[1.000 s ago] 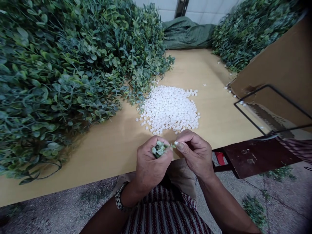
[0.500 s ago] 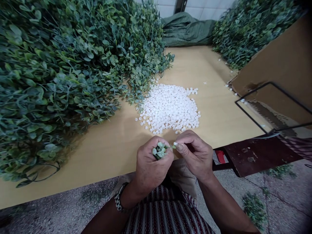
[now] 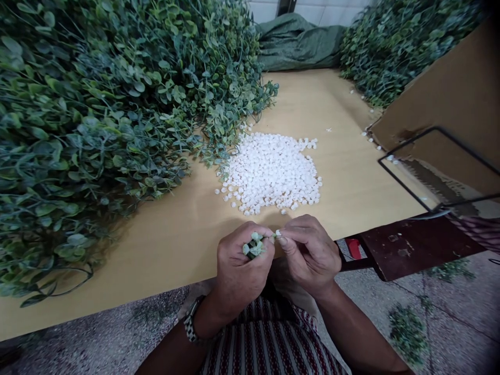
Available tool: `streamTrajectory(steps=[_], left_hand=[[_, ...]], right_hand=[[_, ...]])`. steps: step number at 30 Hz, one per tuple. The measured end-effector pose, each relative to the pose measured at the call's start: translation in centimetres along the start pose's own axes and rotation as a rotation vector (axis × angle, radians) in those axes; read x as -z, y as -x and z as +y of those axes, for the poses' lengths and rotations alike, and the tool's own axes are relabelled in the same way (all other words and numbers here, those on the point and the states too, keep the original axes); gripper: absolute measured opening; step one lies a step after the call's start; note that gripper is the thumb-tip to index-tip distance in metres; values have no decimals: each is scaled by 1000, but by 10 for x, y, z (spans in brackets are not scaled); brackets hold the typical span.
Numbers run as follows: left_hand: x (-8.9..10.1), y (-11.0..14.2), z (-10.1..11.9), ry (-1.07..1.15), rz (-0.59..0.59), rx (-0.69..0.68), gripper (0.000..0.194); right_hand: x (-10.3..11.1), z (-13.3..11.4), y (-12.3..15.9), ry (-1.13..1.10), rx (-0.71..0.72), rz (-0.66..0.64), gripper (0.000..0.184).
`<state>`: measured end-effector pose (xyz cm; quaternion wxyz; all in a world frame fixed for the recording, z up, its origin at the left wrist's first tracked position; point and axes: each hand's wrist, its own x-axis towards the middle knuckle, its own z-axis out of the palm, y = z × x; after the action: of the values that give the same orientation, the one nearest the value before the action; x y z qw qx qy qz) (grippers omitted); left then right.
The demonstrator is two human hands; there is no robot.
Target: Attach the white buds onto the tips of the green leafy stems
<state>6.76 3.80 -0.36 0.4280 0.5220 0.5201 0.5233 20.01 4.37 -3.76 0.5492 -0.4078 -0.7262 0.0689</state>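
Note:
My left hand [image 3: 244, 260] is closed around an artificial leaf sprig [image 3: 253, 246], whose green leaves poke out at the top of the fist. Between the thumb and fingertip of my right hand [image 3: 310, 252] is a small white bead-like piece [image 3: 278, 233], pinched close to a thin stem end at my left fingertips. Both hands meet just over the table's front edge. Beyond them lies a heap of small white pieces [image 3: 273, 169] of the same look.
A large mass of artificial greenery [image 3: 117, 104] covers the left of the table [image 3: 172, 255]. More greenery [image 3: 398, 52] stands at the back right, beside a cardboard box [image 3: 449, 99] and a black wire frame [image 3: 439, 127]. A green cloth bundle [image 3: 299, 44] lies at the back.
My right hand has shifted slightly left and down, bringing the white piece closer to my left fingertips. Less stem shows between the hands.

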Motion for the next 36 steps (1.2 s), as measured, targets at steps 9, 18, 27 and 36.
streamTrajectory(steps=[9,18,27,36], left_hand=[[1,1,-2,-31,-8,-54,14],[-2,2,-5,-68,9,-122,14],[1,-3,-1,-15,-72,24,11],[11,2,-15,274,-179,122,5]], right_hand=[[0,1,0,-16,10,-5,18],[0,1,-1,-94,-9,-27,18],[5,0,-3,-85,12,-97,25],[21,0,-9,-253,-132,-114,19]])
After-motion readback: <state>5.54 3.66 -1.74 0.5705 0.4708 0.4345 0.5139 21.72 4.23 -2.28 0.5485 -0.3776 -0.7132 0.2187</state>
